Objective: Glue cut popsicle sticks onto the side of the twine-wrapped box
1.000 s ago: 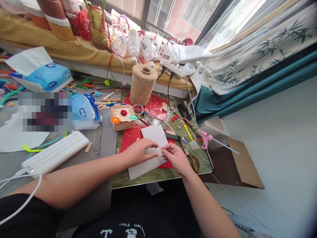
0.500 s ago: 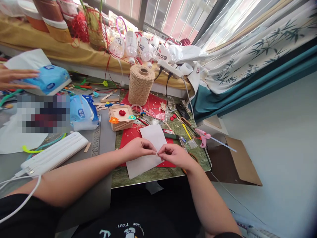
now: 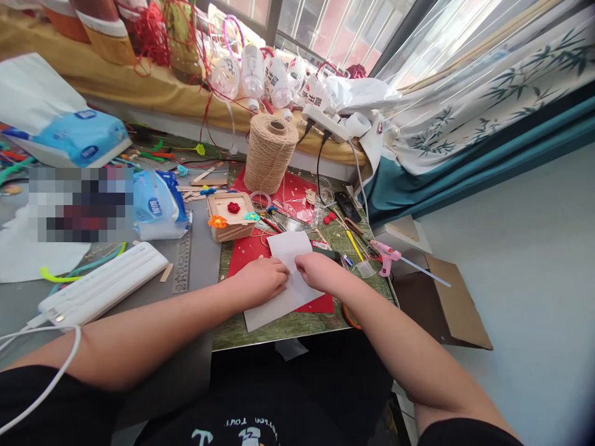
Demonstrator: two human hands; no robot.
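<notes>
A white sheet of paper (image 3: 294, 244) lies aslant over a red sheet at the table's front. My left hand (image 3: 264, 282) rests on the paper's left side, its slightly bent fingers lying against it. Across from it, my right hand (image 3: 320, 272) is closed, knuckles up, with thumb and forefinger pressed together near the middle of the paper. Whatever the right fingers pinch, if anything, is hidden. Behind the paper sits a small wooden-stick box (image 3: 231, 218) with red, orange and turquoise flowers on it.
A big twine spool (image 3: 270, 155) stands behind the box. To the right are a utility knife (image 3: 328, 253) and a pink glue gun (image 3: 387, 257). A white power bank (image 3: 105, 282), a ruler (image 3: 182, 260) and tissue packs (image 3: 158, 204) are on the left.
My hands have come apart from their meeting pinch and lowered onto the paper. The other person's hand at the far left has left the view.
</notes>
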